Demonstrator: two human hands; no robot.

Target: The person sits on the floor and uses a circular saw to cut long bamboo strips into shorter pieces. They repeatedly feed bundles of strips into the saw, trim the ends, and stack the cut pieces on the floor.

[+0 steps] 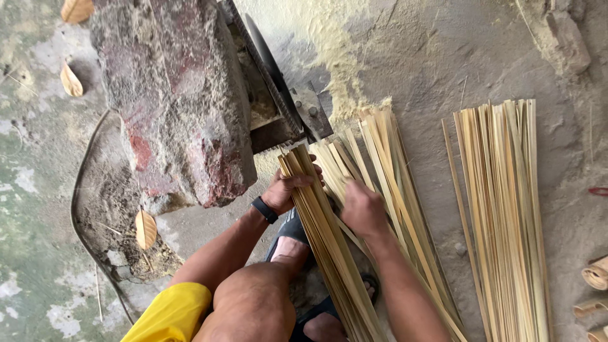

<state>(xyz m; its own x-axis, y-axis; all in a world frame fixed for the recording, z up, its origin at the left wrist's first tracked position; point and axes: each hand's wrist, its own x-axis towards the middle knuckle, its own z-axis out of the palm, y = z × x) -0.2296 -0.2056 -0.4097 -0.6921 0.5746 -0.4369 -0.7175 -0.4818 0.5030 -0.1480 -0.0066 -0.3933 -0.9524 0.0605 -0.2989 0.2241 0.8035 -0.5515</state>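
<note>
Nearest first, then outward across the floor.

Knee and shorts: bare knee [253,304] at the bottom edge, with yellow shorts [171,316] beside it at the lower left.
Feet: in dark sandals [297,228], planted on the floor under the strips.
Held bundle [323,234]: long flat pale bamboo strips, running from the bottom edge up toward the saw; top ends squared off just below the blade mount.
Left hand [288,190]: closed around the left side of the held bundle near its top, fingers wrapped over the strips; black wristband [264,209] on the wrist.
Right hand [362,209]: pressed down, fingers curled, on the strips just right of the held bundle; whether it grips or only rests cannot be told.
Second bundle [392,190]: more strips fanned on the floor under and beyond the right hand, touching the held bundle.
Third bundle [503,221]: separate neat pile near the right edge of the floor, well apart from the hands.
Curled shavings [595,275]: at the lower right corner.
Floor [430,57]: rough grey concrete, cracked, dusted with pale sawdust [335,38] around the saw.
Stone block [177,95]: large, reddish-grey, sitting at the upper left.
Saw blade [269,63]: dark disc on a metal mount, wedged against the block's right side.
Dry leaves [145,229]: scattered at the left.
Far left floor: green-stained and patchy.
</note>
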